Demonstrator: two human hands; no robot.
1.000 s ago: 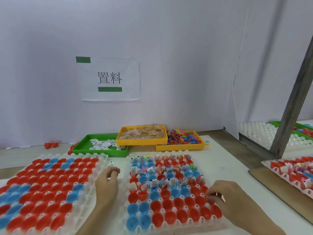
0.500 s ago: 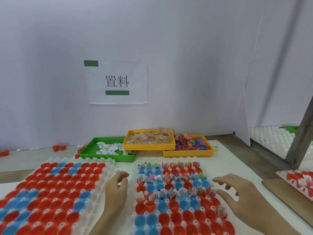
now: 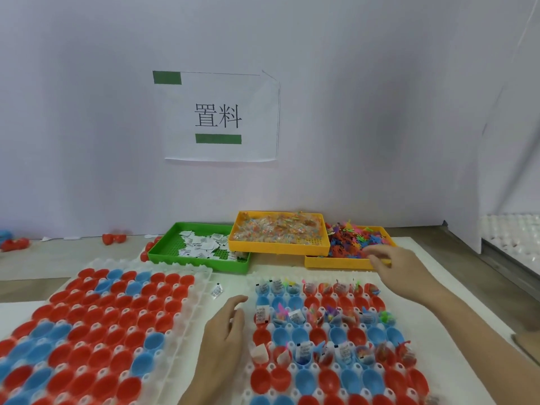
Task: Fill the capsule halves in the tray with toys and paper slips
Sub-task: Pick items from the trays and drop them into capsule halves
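In the lower right of the frame sits the white tray being worked on, its red and blue capsule halves set in rows. The upper rows already carry small coloured toys and white paper slips; the rows nearest the bottom edge are bare cups. The right hand reaches up over the tray's far right corner, fingers spread loose and holding nothing, its fingertips at the front rim of the lower yellow bin — the one heaped with small coloured toys. The left hand lies in the gap between the two trays, just beside the working tray's left edge, fingers relaxed and a little curled, empty as far as I can see.

A second tray fills the lower left, packed with red and blue halves and no contents. One stray slip lies at its right edge. In the middle of the frame a green bin holds a pile of folded white slips, and a second yellow bin of clear packets overlaps both neighbours. A few red capsule pieces lie loose by the wall at the left — above them hangs a paper sign with green tape.
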